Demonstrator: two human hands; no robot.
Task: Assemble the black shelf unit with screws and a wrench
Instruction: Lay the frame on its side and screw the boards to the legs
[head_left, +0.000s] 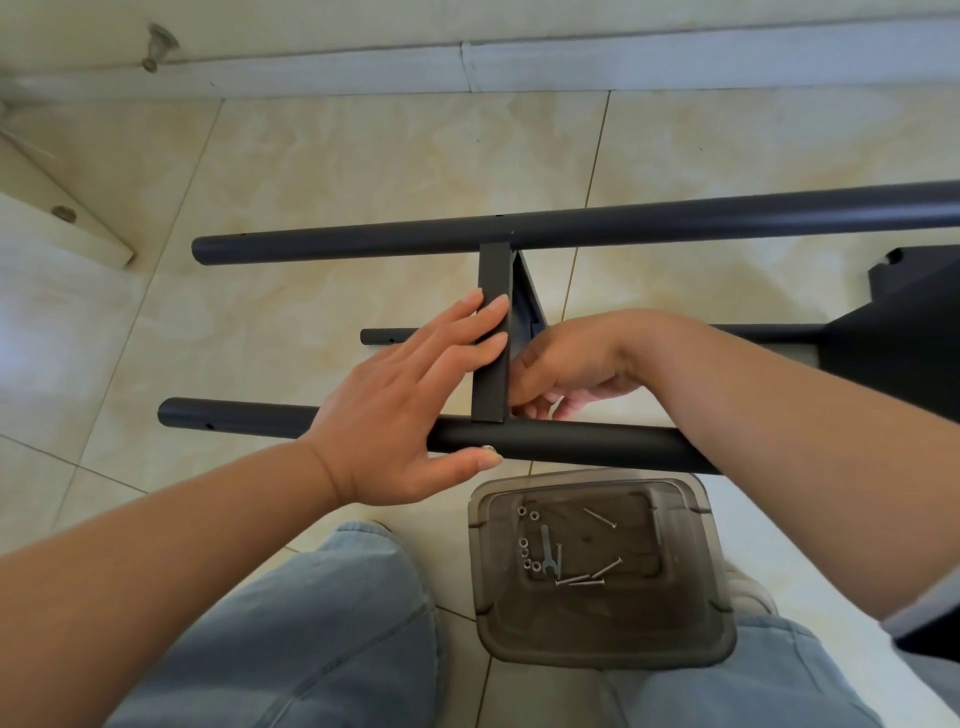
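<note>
The black shelf unit (491, 332) lies on the floor between both hands. The left hand (410, 410) lies flat, fingers straight, on its crossbar; the right hand (566, 374) curls just right of it, grip unclear.

The tubes (571, 228) and flat crosspiece (491, 332) look like matt black painted metal — smooth. The screws (582, 579) and wrench (546, 551) are shiny bare metal in a translucent smoky plastic tub (696, 639) — floor tiles (363, 171) glossy.

no readable text, no labels, no brands, no numbers, no signs
</note>
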